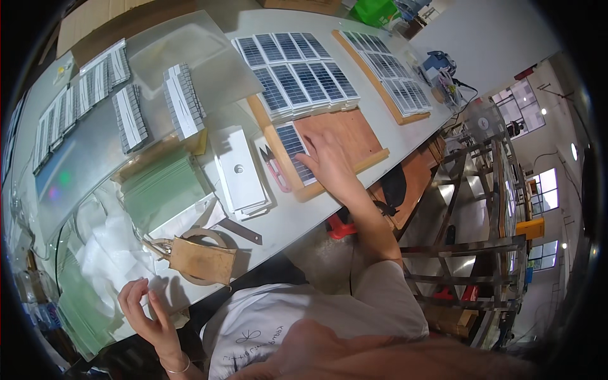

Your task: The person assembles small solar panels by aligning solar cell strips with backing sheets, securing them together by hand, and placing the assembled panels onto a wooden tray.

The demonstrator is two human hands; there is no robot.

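Observation:
My right hand (329, 158) reaches over a wooden tray (348, 130), its fingers spread and lying on the edge of a small solar panel (290, 144). That panel lies flat at the tray's left side, and my thumb rests on its face. Several stacks of like panels (304, 76) fill the far part of the tray. My left hand (149, 316) hovers by the table's near left edge, fingers apart and slightly bent, holding nothing. Nearest to it are a tape roll (218, 239) with a tan block (202, 259) on it and crumpled white sheeting (117, 247).
Pink-handled snips (276, 171) lie beside the tray, near white plates (239, 168) and a metal ruler (240, 231). Green sheets (166, 190) are stacked to the left. Strip bundles (130, 117) rest on a clear sheet. Another panel tray (386, 76) stands right; a metal rack (456, 247) is beyond.

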